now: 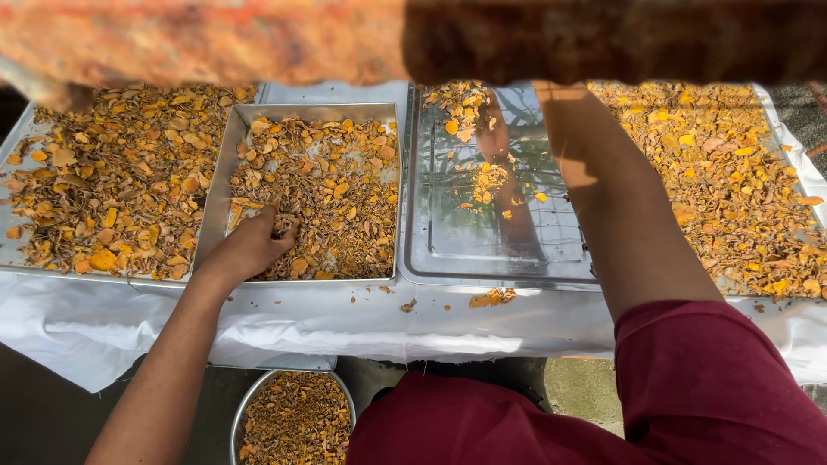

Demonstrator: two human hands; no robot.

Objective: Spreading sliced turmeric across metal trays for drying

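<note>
My left hand (250, 247) reaches into a deep square metal tray (217, 181), and its fingers curl into the dried orange-yellow slices (336, 198) near the tray's front left corner. My right forearm (620, 207) stretches forward over the gap between a shiny, nearly bare tray (431, 250) and a tray of yellow slices (732, 172) on the right. My right hand is hidden behind a blurred rusty bar (413, 39) across the top of the view.
A wide flat tray (13, 258) heaped with brownish-orange slices lies at the far left. All trays rest on a white cloth (345, 323). Below the table edge stands a round metal bowl (244, 409) of dried pieces. A few slices (491, 298) lie loose on the cloth.
</note>
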